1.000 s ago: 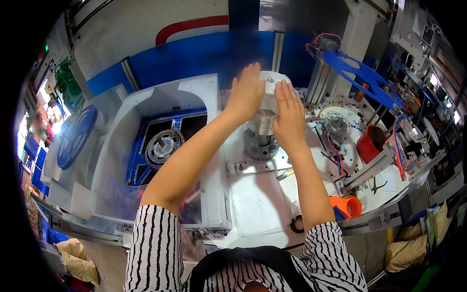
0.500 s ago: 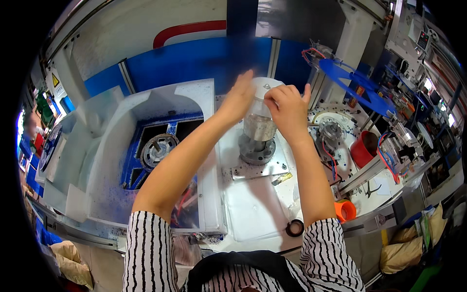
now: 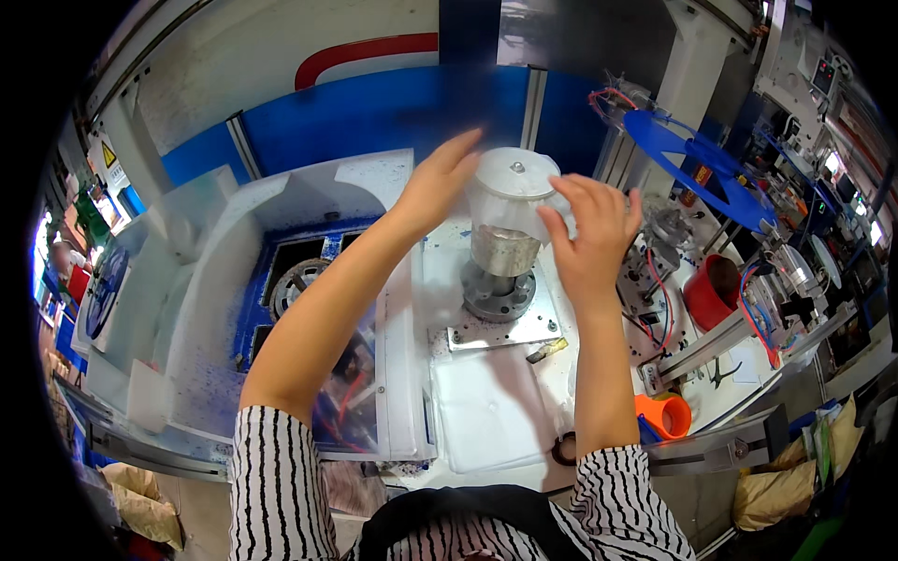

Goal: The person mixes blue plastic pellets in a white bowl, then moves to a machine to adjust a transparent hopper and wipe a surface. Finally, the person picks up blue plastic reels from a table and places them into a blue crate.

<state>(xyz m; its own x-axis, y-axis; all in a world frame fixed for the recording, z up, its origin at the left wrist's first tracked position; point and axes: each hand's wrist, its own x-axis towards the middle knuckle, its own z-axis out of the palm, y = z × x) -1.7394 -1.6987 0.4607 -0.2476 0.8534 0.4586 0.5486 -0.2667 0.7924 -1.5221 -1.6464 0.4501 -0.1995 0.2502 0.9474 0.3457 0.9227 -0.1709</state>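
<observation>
Head view: capped cylinder [image 3: 506, 229] upright between both hands, long axis vertical, set on a dark flanged base [image 3: 497, 299] above a flat metal plate [image 3: 456, 338]. Lies just rightward of the left hand [image 3: 435, 187], with fingers outstretched and nothing gripped, and leftward of the right hand [image 3: 594, 229], with fingers curved, thumb spread apart from them, near the top edge. Seems closer to the right hand; cannot tell whether touching either. Looks two-toned: cloudy and translucent above, dull, scuffed silver below, with a white round top [image 3: 505, 179] and small metal knob [image 3: 517, 167] in its middle.
</observation>
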